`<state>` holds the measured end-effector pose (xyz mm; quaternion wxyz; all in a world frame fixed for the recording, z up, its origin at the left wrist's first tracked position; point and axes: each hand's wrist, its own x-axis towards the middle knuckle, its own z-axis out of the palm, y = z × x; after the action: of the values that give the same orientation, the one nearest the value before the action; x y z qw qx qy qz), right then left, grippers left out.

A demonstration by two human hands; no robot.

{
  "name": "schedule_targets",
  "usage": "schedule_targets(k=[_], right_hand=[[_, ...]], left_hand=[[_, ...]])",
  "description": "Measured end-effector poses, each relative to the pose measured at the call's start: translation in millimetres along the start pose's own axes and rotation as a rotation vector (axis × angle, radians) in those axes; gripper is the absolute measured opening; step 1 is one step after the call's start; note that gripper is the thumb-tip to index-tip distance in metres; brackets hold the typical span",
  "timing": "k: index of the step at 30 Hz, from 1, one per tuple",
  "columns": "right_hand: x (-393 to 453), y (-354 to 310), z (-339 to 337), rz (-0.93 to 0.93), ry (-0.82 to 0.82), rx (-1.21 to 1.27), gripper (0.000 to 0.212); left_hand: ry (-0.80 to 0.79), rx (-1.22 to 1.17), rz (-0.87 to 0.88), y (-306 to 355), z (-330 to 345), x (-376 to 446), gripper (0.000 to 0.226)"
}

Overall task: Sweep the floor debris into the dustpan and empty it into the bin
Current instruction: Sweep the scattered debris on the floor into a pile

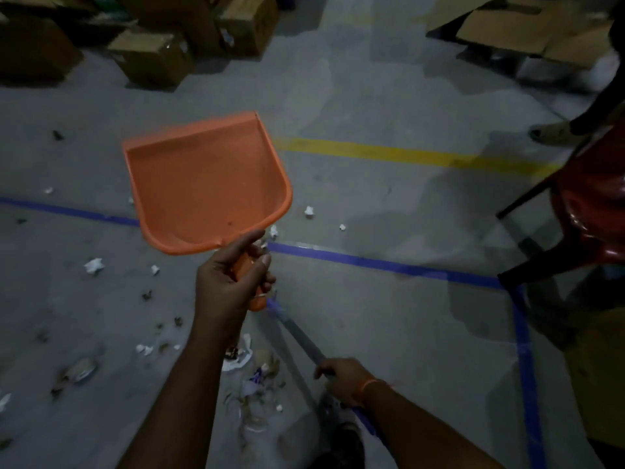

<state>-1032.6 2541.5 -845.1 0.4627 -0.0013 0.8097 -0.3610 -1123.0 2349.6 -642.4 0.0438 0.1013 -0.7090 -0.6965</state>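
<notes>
We see the orange dustpan held up above the grey floor, its pan bare (a speck or two inside), the left hand curled tight round its handle. The right hand grips the broom handle, which slants down behind the dustpan. Paper scraps and debris lie scattered below and left. Blue tape lines, a red chair and cardboard boxes surround us.
</notes>
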Motion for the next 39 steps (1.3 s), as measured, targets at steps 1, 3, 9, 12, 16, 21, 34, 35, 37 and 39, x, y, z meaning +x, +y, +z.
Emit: schedule_targets(k=[1,3,9,12,16,21,34,35,37,39], right_hand=[[1,-2,-5,-0.024,-0.013,0.009,0.038],[1,-2,-18,-0.075,-0.029,-0.01,0.035],[-7,18,-67,-0.088,0.029,-0.009,0.032],[-8,35,-99,-0.064,0.113,-0.036,0.033],[-7,53,-150,-0.019,0.236,-0.042,0.035],[-3,88,-206,0.077,0.305,0.069,0.027],[61,68,-252,0.103,0.051,-0.117,0.024],[70,55,-251,0.072,0.001,-0.134,0.024],[80,29,-249,0.023,-0.082,-0.15,0.026],[86,8,-248,-0.017,-0.132,-0.136,0.028]], left_hand=[[0.019,0.005,0.011,5,-5,6,0.04],[0.074,0.01,0.036,13,-15,14,0.04],[0.186,-0.018,0.06,25,-31,28,0.041],[0.197,-0.021,0.061,27,-20,31,0.041],[0.222,-0.022,0.048,26,4,38,0.041],[0.274,-0.06,0.014,27,36,44,0.04],[0.46,0.043,-0.033,25,57,28,0.039],[0.472,0.056,-0.034,25,57,25,0.039],[0.483,0.058,-0.039,25,58,21,0.039],[0.505,0.056,-0.05,26,59,20,0.041]])
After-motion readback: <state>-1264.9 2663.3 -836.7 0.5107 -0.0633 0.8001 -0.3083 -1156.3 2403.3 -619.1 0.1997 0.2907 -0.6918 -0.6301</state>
